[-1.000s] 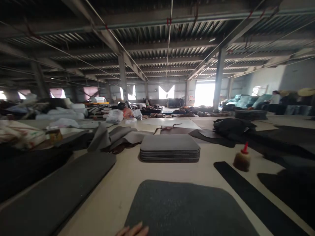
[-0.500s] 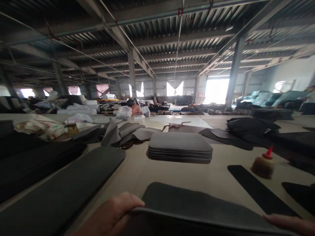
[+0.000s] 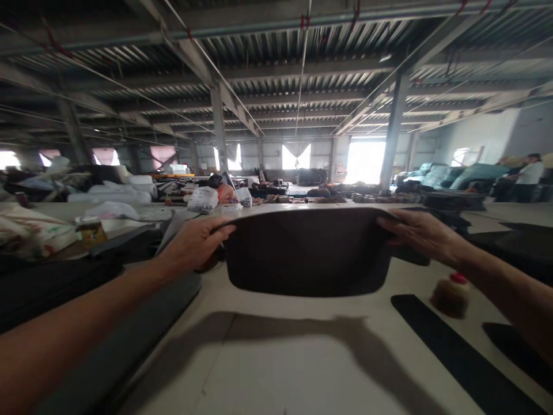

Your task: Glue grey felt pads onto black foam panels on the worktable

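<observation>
Both hands hold up a dark, flexible panel with rounded corners (image 3: 306,253), its dark face towards me. My left hand (image 3: 203,237) pinches its upper left corner, thumb along the near side. At the upper right corner, my right hand (image 3: 410,227) grips the panel the same way. The raised panel hides the stack of similar panels behind it. Below it, a shadow of the panel and arms falls on the pale table (image 3: 276,363). Under my left forearm lies a long dark grey panel (image 3: 129,340).
A bottle with a red cap (image 3: 450,297) stands beside my right forearm. Near it lie a long dark strip (image 3: 458,346) and another dark piece (image 3: 514,346). A yellowish jar (image 3: 90,232) and a printed bag (image 3: 34,227) are at left. Another person (image 3: 530,176) stands far right.
The panel has moved up and away from the table's near edge, with both hands on it. It now covers the stack, and more of both forearms shows. The view has turned slightly right.
</observation>
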Demonstrator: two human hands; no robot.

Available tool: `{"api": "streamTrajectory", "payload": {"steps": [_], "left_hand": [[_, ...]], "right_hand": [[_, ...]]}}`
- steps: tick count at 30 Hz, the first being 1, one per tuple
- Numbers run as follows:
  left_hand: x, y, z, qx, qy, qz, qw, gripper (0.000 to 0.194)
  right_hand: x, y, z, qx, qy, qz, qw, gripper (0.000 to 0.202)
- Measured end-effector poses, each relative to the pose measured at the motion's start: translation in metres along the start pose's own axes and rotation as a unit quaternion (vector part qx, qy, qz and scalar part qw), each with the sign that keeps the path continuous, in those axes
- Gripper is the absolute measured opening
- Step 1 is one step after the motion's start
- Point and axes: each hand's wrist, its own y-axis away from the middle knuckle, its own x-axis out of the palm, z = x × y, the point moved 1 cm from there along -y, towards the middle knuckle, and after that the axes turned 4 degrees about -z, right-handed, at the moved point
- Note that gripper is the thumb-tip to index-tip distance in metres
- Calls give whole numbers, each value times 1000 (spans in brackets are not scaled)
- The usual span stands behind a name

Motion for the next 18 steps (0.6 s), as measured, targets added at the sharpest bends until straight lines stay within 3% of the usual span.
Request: {"api": "streamTrajectory", "payload": {"steps": [2, 4, 7, 9, 14, 16, 18], "left_hand": [[-4, -26, 0, 66, -55, -76, 993, 31], [1, -46, 6, 113, -71, -128, 983, 37], [31, -59, 31, 111, -65, -121, 984, 44], [66, -54, 57, 81, -74, -74, 991, 40], [158, -12, 113, -20, -93, 58, 994, 30], [177, 2, 122, -44, -91, 82, 991, 34], [184, 8, 126, -55, -85, 96, 990, 38]], "right_hand": [[-2, -25, 3, -56, 44, -83, 994, 57], [1, -39, 1, -145, 109, -169, 969, 48], [23, -47, -21, -262, 170, -233, 921, 38], [48, -47, -51, -262, 196, -190, 926, 41], [116, -23, -138, -160, 264, -35, 951, 49], [132, -10, -161, -139, 271, 8, 952, 53], [137, -2, -175, -122, 276, 31, 953, 57]]}}
